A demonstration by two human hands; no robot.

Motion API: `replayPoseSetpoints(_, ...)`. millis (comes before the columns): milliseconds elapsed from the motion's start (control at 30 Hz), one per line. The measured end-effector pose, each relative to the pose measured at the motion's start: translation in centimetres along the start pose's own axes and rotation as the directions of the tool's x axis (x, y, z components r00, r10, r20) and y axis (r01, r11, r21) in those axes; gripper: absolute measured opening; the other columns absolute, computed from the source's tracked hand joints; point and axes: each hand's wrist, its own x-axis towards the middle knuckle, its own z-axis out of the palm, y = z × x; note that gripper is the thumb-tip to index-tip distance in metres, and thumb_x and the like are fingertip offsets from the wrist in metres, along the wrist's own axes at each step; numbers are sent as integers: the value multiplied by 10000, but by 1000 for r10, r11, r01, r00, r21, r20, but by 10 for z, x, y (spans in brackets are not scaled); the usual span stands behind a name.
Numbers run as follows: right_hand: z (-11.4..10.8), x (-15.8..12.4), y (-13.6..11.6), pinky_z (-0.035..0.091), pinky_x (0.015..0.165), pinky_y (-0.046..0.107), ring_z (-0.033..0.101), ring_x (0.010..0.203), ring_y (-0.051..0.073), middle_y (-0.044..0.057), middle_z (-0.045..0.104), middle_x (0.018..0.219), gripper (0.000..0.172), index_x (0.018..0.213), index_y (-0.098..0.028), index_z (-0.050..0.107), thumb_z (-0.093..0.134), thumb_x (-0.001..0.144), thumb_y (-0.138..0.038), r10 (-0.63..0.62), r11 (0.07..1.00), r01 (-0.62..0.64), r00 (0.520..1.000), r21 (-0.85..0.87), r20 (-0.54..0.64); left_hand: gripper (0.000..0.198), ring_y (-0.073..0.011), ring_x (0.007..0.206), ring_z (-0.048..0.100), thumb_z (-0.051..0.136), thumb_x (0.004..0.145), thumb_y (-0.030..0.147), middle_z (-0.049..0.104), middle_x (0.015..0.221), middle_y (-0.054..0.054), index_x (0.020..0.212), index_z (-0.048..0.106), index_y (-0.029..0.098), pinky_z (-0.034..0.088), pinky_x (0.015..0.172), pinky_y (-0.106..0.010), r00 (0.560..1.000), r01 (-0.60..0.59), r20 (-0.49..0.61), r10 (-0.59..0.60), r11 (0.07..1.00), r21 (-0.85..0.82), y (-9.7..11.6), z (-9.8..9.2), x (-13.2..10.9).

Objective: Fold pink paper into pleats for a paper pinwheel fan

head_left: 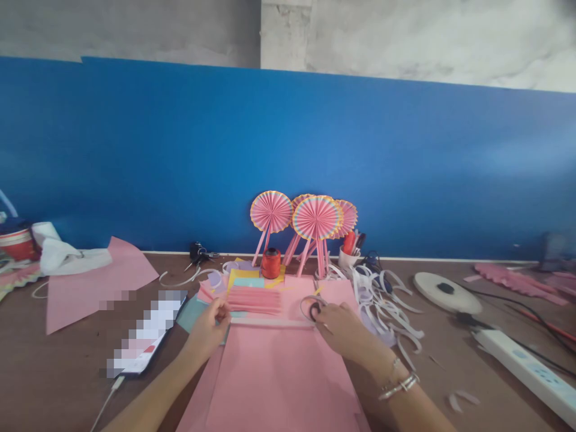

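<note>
A large pink paper sheet (283, 378) lies before me, with a narrow pale folded strip (272, 323) along its far edge. My left hand (213, 324) is closed in a pinch at the strip's left end. At the right end, my right hand (344, 327) has its fingers bent down onto the fold, partly hiding it. Just past the right fingertips is a dark ring-shaped thing (314, 309) whose kind I cannot make out. Pleated pink paper (254, 300) rests beyond the strip, between the two hands.
Pink paper fans (271, 212) stand by the blue partition (180, 150), behind a red spool (270, 264). Curled paper strips (373, 294) are heaped at right, near a white round disc (445, 292) and a power strip (526, 366). A phone (150, 336) lies at left.
</note>
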Motion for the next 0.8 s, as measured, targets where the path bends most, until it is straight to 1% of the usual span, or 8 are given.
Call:
replayPoseSetpoints(133, -4, 0, -2, 348, 791, 312, 589, 935, 213, 130, 657, 905, 266, 933, -145, 619, 358, 883, -128, 13, 1000, -13, 1000, 3, 12, 112, -199, 665, 597, 469, 658, 327, 596, 651, 2, 693, 502, 226, 478, 650, -322, 1000, -9, -10, 9, 1000, -2, 1, -1, 0)
replayPoseSetpoints(333, 1, 1, 1, 347, 800, 313, 582, 948, 212, 123, 655, 916, 274, 949, -154, 617, 352, 883, -128, 16, 1000, -17, 1000, 16, 19, 131, -200, 664, 598, 478, 645, 327, 609, 663, 0, 715, 522, 225, 476, 638, -315, 1000, -5, -11, 5, 1000, -9, 1, 1, -1)
replayPoseSetpoints(500, 3, 2, 4, 349, 784, 306, 586, 928, 208, 106, 659, 927, 294, 941, -175, 622, 335, 890, -140, 17, 998, -17, 1000, 64, 13, 155, -207, 695, 608, 510, 644, 341, 630, 702, -8, 740, 536, 223, 474, 656, -320, 1000, 12, -16, -12, 1000, -23, -1, 2, -1)
replayPoseSetpoints(667, -1, 6, 5, 346, 785, 296, 587, 929, 197, 85, 670, 943, 310, 938, -193, 639, 339, 878, -149, 26, 991, -25, 1000, 132, -9, 168, -207, 715, 601, 517, 671, 369, 622, 724, -15, 735, 536, 216, 470, 650, -314, 999, 17, -29, -18, 999, -39, 0, 1, 0)
replayPoseSetpoints(733, -4, 8, 6, 346, 772, 289, 594, 912, 189, 77, 681, 931, 311, 887, -189, 656, 352, 856, -131, 47, 983, -41, 998, 181, -30, 172, -199, 705, 594, 514, 690, 379, 603, 716, -12, 733, 526, 213, 474, 658, -312, 999, 1, -48, -4, 998, -64, 2, 0, 0)
replayPoseSetpoints(800, -7, 10, 7, 354, 733, 280, 606, 823, 174, 63, 689, 864, 315, 787, -178, 660, 355, 843, -126, 78, 961, -56, 994, 272, -72, 157, -188, 691, 586, 517, 711, 368, 583, 706, -4, 733, 510, 213, 482, 676, -310, 997, -26, -81, 19, 995, -95, 7, 0, -1)
